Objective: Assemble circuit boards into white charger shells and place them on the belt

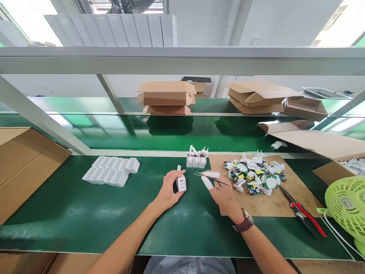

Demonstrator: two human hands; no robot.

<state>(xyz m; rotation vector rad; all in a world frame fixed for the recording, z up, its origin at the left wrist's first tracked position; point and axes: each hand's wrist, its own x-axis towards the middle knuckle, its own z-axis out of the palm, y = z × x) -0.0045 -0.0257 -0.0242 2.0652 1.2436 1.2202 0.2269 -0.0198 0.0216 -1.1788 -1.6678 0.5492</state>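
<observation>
Near the middle of the green bench, my left hand [167, 190] grips a white charger [181, 183] with small port slots on its face. To its right, my right hand [224, 192] is closed on a pair of tweezers [211, 177], their tips pointing left toward the charger but apart from it. White finger cots cover two of its fingertips. Just behind the hands stands a small group of white charger housings [195, 161] with parts sticking out of their tops. Left of my left hand, white open housings [110, 170] sit in rows.
A pile of circuit boards and white parts [253, 173] lies on a cardboard sheet [273, 207] at right, beside red-handled pliers [305, 215]. A green fan [346, 207] stands at the far right. Cardboard boxes [167, 95] rest behind; another box [28, 167] is at left.
</observation>
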